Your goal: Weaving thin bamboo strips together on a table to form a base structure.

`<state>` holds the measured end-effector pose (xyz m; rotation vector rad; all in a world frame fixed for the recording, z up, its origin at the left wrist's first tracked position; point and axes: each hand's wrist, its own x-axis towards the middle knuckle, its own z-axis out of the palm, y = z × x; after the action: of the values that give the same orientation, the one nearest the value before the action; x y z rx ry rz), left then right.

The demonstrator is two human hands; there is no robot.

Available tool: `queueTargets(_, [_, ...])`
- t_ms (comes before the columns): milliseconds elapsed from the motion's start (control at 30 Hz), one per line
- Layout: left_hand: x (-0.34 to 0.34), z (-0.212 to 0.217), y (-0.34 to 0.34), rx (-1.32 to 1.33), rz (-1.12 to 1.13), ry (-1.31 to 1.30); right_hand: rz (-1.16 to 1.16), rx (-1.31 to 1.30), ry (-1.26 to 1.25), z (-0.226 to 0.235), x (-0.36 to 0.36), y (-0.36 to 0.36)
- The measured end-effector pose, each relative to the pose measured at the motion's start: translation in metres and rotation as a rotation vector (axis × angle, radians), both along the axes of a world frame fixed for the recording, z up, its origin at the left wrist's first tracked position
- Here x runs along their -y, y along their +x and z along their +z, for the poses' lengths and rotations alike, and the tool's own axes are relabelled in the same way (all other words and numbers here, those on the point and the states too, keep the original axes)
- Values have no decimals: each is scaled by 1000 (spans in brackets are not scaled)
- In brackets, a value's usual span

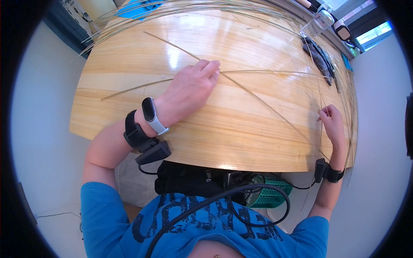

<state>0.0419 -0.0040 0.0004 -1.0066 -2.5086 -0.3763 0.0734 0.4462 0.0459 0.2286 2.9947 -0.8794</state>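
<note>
A: What do we log at the grip?
B: We have the left grip [192, 85] closed over two crossed strips [262, 101] at their crossing, a little beyond the tabletop's [232, 137] middle. Our right grip [332, 124] is narrow, fingertips pinching a thin strip [318, 86] near the tabletop's right edge.
A: And outward?
B: We note loose strips [350, 99] along the tabletop's far and right edges; a dark grey item [317, 60], kind unclear, toward its far right; blue material [137, 9] at its far left.
</note>
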Motion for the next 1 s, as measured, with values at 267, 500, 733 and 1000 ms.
queueTargets(267, [-1, -11, 4, -15, -15, -59, 52, 148, -129, 29, -24, 18])
queueTargets(500, [-6, -16, 8, -38, 2, -82, 87, 204, -311, 41, -27, 40])
queueTargets(733, [-10, -16, 13, 24, 71, -85, 30, -241, -315, 90, -15, 26])
queueTargets(1000, [-8, -17, 16, 9, 75, -79, 179, -321, -355, 138, 47, -32])
